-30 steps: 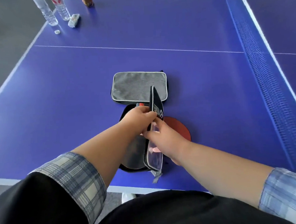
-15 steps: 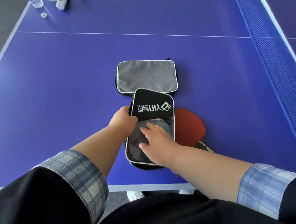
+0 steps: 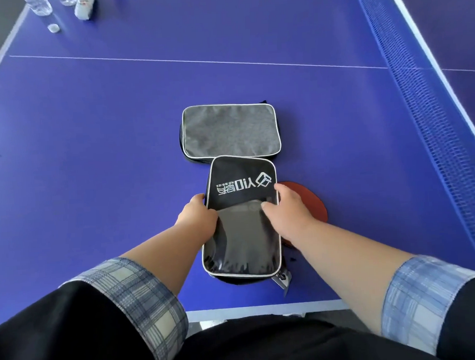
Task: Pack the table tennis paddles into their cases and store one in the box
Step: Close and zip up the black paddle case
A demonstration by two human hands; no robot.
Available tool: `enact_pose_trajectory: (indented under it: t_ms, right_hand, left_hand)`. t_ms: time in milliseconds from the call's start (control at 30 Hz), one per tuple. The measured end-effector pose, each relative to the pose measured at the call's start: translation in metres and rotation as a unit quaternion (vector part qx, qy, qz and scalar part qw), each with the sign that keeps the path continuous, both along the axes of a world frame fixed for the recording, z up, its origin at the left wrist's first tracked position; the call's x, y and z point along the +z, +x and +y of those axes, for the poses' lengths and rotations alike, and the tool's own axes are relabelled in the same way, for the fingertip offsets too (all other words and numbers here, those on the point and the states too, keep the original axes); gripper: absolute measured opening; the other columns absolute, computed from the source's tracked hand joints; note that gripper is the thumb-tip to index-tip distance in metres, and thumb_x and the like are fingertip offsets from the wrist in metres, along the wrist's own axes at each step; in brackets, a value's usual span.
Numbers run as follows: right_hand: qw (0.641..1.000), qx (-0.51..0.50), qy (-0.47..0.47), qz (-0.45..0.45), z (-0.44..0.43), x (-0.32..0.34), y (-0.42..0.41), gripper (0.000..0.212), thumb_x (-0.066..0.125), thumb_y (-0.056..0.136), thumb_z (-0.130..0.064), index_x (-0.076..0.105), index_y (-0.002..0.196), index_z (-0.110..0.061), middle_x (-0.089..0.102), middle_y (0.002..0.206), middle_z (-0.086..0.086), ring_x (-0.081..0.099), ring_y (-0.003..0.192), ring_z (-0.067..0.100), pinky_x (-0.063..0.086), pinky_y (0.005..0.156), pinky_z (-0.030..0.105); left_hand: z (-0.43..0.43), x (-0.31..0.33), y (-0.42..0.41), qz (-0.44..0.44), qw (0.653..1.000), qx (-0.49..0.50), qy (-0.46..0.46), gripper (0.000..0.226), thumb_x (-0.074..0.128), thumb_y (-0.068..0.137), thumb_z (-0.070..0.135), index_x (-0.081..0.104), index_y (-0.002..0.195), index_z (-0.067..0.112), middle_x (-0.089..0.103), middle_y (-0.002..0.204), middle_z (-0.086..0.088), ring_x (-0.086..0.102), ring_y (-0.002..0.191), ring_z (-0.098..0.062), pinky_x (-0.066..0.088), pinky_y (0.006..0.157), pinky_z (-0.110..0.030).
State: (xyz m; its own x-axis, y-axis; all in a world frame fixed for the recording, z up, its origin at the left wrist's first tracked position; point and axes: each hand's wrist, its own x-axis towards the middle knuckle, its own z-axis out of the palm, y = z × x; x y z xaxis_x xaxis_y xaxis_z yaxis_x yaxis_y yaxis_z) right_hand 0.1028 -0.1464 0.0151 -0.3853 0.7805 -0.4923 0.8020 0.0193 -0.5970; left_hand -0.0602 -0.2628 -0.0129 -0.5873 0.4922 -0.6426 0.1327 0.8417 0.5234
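Pressing the paddle case flat

Resting near the table's (image 3: 91, 149) six o'clock edge, the black case (image 3: 240, 221) lies flat beneath both my hands. My left hand (image 3: 198, 217) grips its nine o'clock edge with curled fingers; my right hand (image 3: 288, 208) lies spread on its three o'clock side. A red paddle (image 3: 313, 203) pokes out just beyond at three o'clock. The grey case (image 3: 229, 130) touches at twelve o'clock. Bottles (image 3: 38, 5) stand far off at eleven.

Under my hands I saw a black case (image 3: 241, 215) of glossy clear plastic and matt cloth; beyond them lay a grey felt-like case (image 3: 229, 130).
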Motion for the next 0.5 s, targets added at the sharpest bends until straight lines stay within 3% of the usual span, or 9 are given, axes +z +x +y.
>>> enact_pose_trajectory:
  t_ms: [67, 133, 233, 333, 433, 500]
  right_hand:
    - [0.995, -0.045, -0.082, 0.032, 0.005, -0.008, 0.004, 0.048, 0.059, 0.085, -0.023, 0.056, 0.131, -0.036, 0.067, 0.111, -0.016, 0.064, 0.109, 0.016, 0.049, 0.080, 0.028]
    - [0.990, -0.057, -0.118, 0.048, 0.005, -0.015, 0.008, 0.058, 0.057, 0.085, -0.018, 0.050, 0.135, -0.047, 0.069, 0.110, -0.017, 0.065, 0.102, 0.012, 0.051, 0.080, 0.028]
    - [0.983, -0.095, -0.138, 0.076, 0.001, -0.019, 0.011, 0.069, 0.057, 0.082, -0.013, 0.044, 0.136, -0.054, 0.069, 0.111, -0.015, 0.066, 0.096, 0.010, 0.055, 0.078, 0.029]
    - [0.975, -0.139, -0.160, 0.064, -0.003, -0.017, 0.016, 0.077, 0.064, 0.080, -0.015, 0.034, 0.146, -0.043, 0.067, 0.105, -0.011, 0.063, 0.088, 0.010, 0.051, 0.068, 0.028]
    - [0.930, -0.224, -0.273, 0.102, -0.012, -0.020, 0.024, 0.053, 0.074, 0.079, -0.019, 0.053, 0.127, -0.032, 0.069, 0.105, -0.004, 0.067, 0.093, 0.017, 0.057, 0.077, 0.038]
    - [0.896, -0.239, -0.351, 0.128, -0.020, -0.020, 0.030, 0.030, 0.075, 0.083, -0.023, 0.061, 0.109, -0.028, 0.071, 0.101, -0.004, 0.067, 0.087, 0.015, 0.055, 0.070, 0.035]
  left_hand:
    - [0.001, 0.000, 0.000, -0.004, 1.000, 0.005, 0.025, 0.046, 0.043, 0.089, 0.015, 0.050, 0.133, 0.025, 0.066, 0.107, 0.001, 0.063, 0.085, -0.023, 0.048, 0.064, -0.031]
    - [0.004, 0.001, 0.001, 0.002, 0.999, 0.006, 0.040, 0.043, 0.040, 0.085, 0.011, 0.058, 0.120, 0.025, 0.067, 0.099, 0.002, 0.061, 0.078, -0.017, 0.045, 0.058, -0.028]
    - [0.014, 0.002, 0.001, 0.022, 1.000, -0.004, 0.019, 0.042, 0.038, 0.085, 0.009, 0.059, 0.119, 0.023, 0.066, 0.101, -0.001, 0.061, 0.085, -0.024, 0.046, 0.069, -0.032]
    - [0.022, 0.003, -0.002, 0.039, 0.999, -0.029, -0.002, 0.046, 0.038, 0.087, 0.007, 0.058, 0.124, 0.025, 0.061, 0.097, 0.001, 0.059, 0.087, -0.027, 0.044, 0.072, -0.033]
    - [0.031, 0.003, -0.004, 0.062, 0.996, -0.057, -0.006, 0.044, 0.037, 0.085, 0.006, 0.060, 0.118, 0.025, 0.063, 0.096, -0.002, 0.060, 0.082, -0.026, 0.043, 0.063, -0.031]
    - [0.037, 0.003, -0.003, 0.082, 0.994, -0.068, -0.009, 0.041, 0.038, 0.083, 0.007, 0.061, 0.112, 0.024, 0.062, 0.096, -0.004, 0.059, 0.077, -0.024, 0.042, 0.056, -0.029]
